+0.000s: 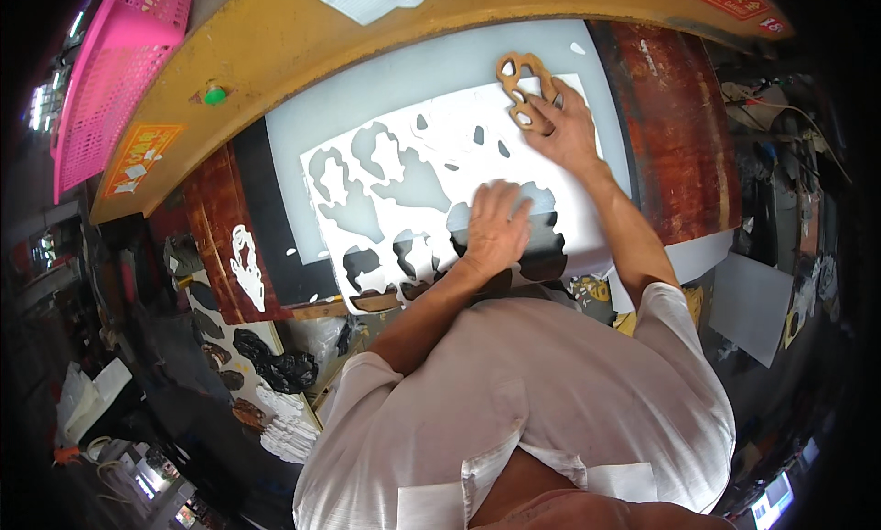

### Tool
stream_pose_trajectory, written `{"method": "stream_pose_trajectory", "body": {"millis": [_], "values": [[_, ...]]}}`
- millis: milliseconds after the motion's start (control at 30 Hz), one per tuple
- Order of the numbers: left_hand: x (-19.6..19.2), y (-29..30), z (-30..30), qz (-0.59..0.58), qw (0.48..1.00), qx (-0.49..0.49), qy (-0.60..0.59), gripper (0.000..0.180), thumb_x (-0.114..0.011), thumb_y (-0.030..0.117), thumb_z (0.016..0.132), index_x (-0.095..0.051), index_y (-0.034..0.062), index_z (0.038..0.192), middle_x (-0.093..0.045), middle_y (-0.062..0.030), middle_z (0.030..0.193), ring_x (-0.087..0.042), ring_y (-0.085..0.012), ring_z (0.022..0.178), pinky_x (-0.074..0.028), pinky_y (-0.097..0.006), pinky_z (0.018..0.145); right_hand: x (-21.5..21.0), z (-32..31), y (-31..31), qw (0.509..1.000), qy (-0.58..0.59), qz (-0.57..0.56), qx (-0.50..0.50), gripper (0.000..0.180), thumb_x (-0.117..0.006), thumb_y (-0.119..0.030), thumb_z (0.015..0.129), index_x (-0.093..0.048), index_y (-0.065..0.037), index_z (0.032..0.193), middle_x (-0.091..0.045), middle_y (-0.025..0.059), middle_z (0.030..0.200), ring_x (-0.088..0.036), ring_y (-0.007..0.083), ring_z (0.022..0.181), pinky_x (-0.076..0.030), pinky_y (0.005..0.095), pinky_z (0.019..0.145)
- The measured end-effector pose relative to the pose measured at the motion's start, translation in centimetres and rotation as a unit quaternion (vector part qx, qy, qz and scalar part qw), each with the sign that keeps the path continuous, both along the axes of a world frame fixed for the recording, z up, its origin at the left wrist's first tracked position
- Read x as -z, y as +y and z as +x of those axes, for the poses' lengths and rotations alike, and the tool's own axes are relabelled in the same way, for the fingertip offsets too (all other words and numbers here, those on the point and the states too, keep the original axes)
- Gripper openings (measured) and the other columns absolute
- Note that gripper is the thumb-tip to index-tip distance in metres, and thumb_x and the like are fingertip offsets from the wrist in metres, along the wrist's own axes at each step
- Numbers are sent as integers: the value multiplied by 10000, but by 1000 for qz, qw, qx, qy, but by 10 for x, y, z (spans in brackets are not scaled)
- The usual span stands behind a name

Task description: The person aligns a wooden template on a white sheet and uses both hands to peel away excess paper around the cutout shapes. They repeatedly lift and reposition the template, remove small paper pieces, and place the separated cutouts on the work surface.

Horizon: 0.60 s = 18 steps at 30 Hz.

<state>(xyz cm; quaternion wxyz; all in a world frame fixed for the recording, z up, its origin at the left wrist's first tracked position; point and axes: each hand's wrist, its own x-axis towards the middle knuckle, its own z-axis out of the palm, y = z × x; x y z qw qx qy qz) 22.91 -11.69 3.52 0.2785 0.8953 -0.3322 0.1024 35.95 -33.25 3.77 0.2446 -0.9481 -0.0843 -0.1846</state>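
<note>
Left hand lay flat, fingers together, pressing the large white sheet riddled with cut-out holes near its lower edge on the pale grey cutting board, while right hand, fingers closed on it, held the brown looped wooden-looking cutting die at the sheet's far right corner.

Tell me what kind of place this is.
Probably a die-cutting workshop: a white sheet full of cut-out holes on a press bed, a brown cutting die under the right hand, stacks of cut pieces nearby.
</note>
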Motion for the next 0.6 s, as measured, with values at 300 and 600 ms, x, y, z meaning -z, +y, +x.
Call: {"method": "stream_pose_trajectory", "body": {"millis": [300,600], "values": [[27,-7,-5,39,999,-11,-31,389,-744,132,776,-729,173,1162,-577,-90,1374,-472,-345,1380,-319,-592,1185,-59,-58,-119,712,43,690,124,651,-808,-340,887,-624,-55,1443,-728,121,1222,-692,208,1062,-554,335,940],[25,-11,-8,95,994,-27,-44,420,-733,130,772,-700,181,1188,-578,-97,1337,-483,-378,1341,-320,-622,1157,-18,-124,-219,370,59,925,58,575,-698,-421,931,-607,-78,1384,-667,218,1306,-636,404,1200,-565,622,983]]}}
